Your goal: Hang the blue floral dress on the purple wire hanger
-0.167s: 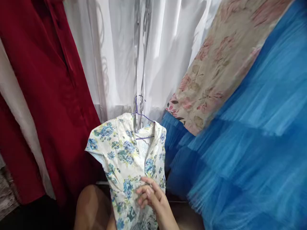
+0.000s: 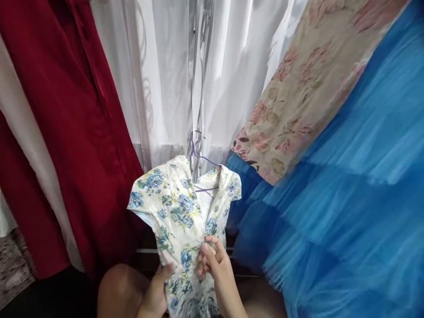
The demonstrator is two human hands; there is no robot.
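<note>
A cream dress (image 2: 177, 207) with blue and green flowers and short cap sleeves hangs from a thin purple wire hanger (image 2: 207, 160). The front has a crossed V neckline, and the lower end runs out of the bottom of the view. At the waist's left edge my left hand (image 2: 156, 289) is closed on the fabric, thumb in front and the other fingers hidden behind. My right hand (image 2: 217, 260) is on the front below the neckline, thumb and forefinger pinched together at the cloth, the other fingers curled.
Dark red garments (image 2: 99, 176) hang on the left. A pink-flowered beige cloth (image 2: 288, 119) and a layered blue tulle skirt (image 2: 347, 212) hang on the right. Behind are a white curtain (image 2: 165, 79) and a hanging metal chain (image 2: 198, 110). A bare knee (image 2: 119, 287) shows below.
My left hand has come up into view onto the dress's left edge. My right thumb and forefinger have closed at the front. The dress has shifted slightly right in view.
</note>
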